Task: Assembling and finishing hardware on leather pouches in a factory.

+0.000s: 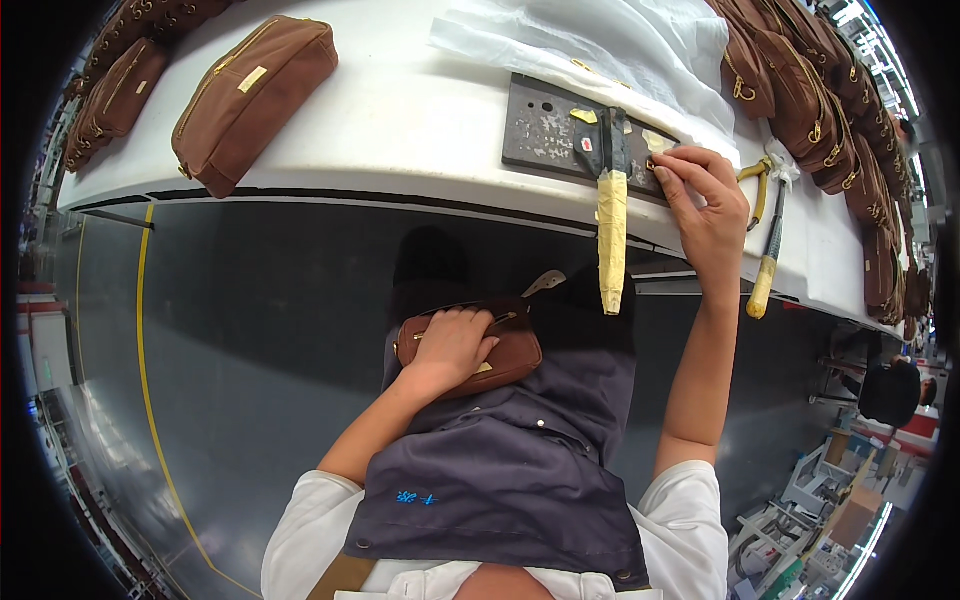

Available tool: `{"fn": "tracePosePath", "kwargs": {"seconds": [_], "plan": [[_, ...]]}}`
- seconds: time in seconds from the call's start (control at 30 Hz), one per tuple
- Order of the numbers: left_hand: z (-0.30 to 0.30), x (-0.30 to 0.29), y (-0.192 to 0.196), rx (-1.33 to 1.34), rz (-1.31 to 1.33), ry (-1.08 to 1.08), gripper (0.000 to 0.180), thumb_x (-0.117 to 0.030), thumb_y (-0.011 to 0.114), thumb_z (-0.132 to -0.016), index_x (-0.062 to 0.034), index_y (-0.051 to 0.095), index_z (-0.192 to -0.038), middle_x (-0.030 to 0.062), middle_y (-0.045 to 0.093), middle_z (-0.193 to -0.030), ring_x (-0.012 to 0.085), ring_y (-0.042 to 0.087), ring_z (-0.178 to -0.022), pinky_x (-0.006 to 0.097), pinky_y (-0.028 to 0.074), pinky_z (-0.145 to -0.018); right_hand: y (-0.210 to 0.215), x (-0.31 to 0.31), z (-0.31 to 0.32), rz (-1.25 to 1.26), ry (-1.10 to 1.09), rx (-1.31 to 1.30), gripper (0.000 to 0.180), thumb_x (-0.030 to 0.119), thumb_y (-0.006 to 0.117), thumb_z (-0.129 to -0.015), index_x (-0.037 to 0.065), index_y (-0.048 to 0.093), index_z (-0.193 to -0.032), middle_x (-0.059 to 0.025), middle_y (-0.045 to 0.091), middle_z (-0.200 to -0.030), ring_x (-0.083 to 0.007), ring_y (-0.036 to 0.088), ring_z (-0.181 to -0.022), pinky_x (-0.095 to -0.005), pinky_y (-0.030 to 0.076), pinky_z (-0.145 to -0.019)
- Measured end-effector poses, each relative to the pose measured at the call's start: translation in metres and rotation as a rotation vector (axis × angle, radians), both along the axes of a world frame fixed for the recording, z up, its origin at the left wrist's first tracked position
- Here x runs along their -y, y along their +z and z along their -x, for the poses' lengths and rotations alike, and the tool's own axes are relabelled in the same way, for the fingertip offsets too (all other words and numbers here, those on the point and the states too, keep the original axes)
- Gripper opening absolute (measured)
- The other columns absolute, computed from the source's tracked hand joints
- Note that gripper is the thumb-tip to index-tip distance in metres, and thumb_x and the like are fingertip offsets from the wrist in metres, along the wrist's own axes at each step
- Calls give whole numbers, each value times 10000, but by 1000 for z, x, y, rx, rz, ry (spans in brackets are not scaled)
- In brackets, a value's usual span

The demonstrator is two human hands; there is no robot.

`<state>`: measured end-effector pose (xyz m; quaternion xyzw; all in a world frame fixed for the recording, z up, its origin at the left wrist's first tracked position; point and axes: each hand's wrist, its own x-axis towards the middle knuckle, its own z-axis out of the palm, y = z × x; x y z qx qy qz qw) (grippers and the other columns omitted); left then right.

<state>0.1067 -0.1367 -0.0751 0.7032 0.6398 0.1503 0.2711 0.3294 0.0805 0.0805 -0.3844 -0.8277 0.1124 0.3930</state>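
My left hand [453, 345] is curled over a small brown zip bag [512, 355] on my lap, pressing it against my dark apron. A pale tag or strap end [545, 283] sticks up beside the bag. My right hand [707, 195] reaches to the table, thumb and forefinger pinched at the right end of a dark flat plate [540, 125]. A tiny brass-coloured bit shows at the fingertips, too small to name. A hammer-like tool [612, 235], its handle wrapped in yellow tape, lies across the plate with the handle overhanging the table edge.
Right of my hand lie yellow-handled pliers [757, 190] and a tool with a yellow grip [763, 285]. White plastic sheeting [640, 45] is behind the plate. A brown bag [258, 100] lies at left; more bags [800, 85] are piled at right. The white table's edge [400, 195] runs before me.
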Motion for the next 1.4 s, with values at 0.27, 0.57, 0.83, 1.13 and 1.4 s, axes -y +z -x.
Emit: {"fn": "tracePosePath", "kwargs": {"seconds": [0.27,0.57,0.83,1.13,1.4], "plan": [[0,1,-1,28,5,11,272,-277,670,-904,-45,627,-1041,162,684,-998,358,635,-975,456,469,-879,4,0,3,106,27,-32,91,25,723,-847,23,714,-938,-64,706,-972,-213,638,-928,-317,495,-842],[1,1,-1,67,-13,11,271,-276,668,-905,-46,620,-1039,159,680,-989,358,632,-979,454,465,-884,-2,6,-4,-12,61,-45,116,-1,732,-828,33,719,-939,-63,703,-984,-222,643,-961,-322,500,-856],[0,-1,12,238,-39,35,263,-249,623,-935,-58,616,-1115,151,695,-1046,348,648,-1006,451,485,-870,-1,14,-11,-25,68,6,290,62,769,-812,71,734,-1099,-47,696,-1069,-230,591,-1020,-337,483,-901],[4,-13,71,406,25,-57,202,-75,670,-869,-27,631,-1062,145,699,-999,344,671,-934,383,527,-796,-11,32,-9,-192,-52,-37,160,46,780,-806,53,758,-965,-50,703,-973,-205,627,-913,-315,504,-812],[-28,0,49,413,-13,41,190,-114,702,-853,-40,659,-1024,115,728,-887,309,705,-839,388,528,-757,-50,149,-12,725,108,-152,131,-17,720,-837,11,761,-957,-85,681,-817,-168,648,-747,-271,501,-668]]}}
